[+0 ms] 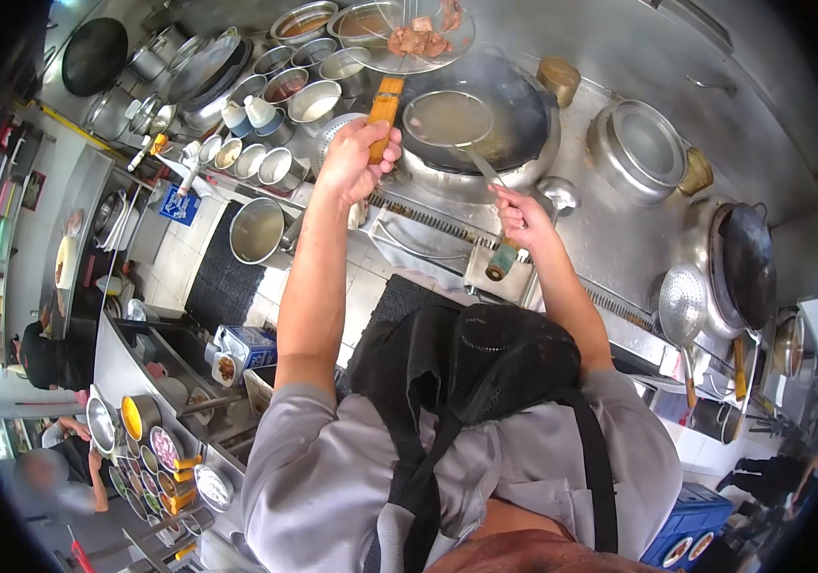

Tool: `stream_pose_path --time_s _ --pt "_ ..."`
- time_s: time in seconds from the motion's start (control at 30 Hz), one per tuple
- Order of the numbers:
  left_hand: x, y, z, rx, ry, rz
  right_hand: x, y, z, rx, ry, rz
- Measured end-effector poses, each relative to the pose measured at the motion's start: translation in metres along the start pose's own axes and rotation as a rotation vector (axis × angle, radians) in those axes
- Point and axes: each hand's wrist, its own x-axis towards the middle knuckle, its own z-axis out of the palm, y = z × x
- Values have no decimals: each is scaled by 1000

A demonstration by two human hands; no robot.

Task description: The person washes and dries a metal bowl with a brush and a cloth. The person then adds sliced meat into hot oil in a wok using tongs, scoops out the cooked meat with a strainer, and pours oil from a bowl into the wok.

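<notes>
My left hand (361,158) is closed round the wooden handle (387,115) of a wire-mesh strainer (442,53). Chunks of browned meat (418,41) lie in that strainer, raised beyond the wok's far left rim. My right hand (521,218) grips the metal shaft of a round, flat-looking skimmer (449,118), whose head is over the dark wok (523,119). Haze hangs over the wok. A ladle (560,194) rests beside my right hand. Just below that hand shows a green-wrapped handle end (501,260); which tool it belongs to I cannot tell.
Metal pots of sauces and seasonings (315,100) crowd the left of the stove. Stacked steel pans (640,143) sit at right, near a perforated ladle (683,301) and a second wok (748,267). An empty pot (258,231) juts out at left. Co-workers (55,473) stand farther left.
</notes>
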Motion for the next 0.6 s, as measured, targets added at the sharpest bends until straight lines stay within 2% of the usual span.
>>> stream_pose_path --time_s 0.13,0.23,0.33,0.5,0.57,0.6 --pt "5 -15 -16 53 67 -15 -24 -11 7 -182 93 -151" --pt "17 -44 -36 133 144 -48 -52 -24 33 -493 315 -372" --pt "25 -70 -43 161 164 -84 -73 -36 68 -681 445 -468" --pt "44 -111 -46 73 120 -129 -83 -51 86 -833 394 -471" --pt "48 -118 -42 25 81 -166 -67 -52 74 -1357 494 -584" --pt "48 -118 -37 21 78 -164 -63 -52 72 -1362 497 -587"
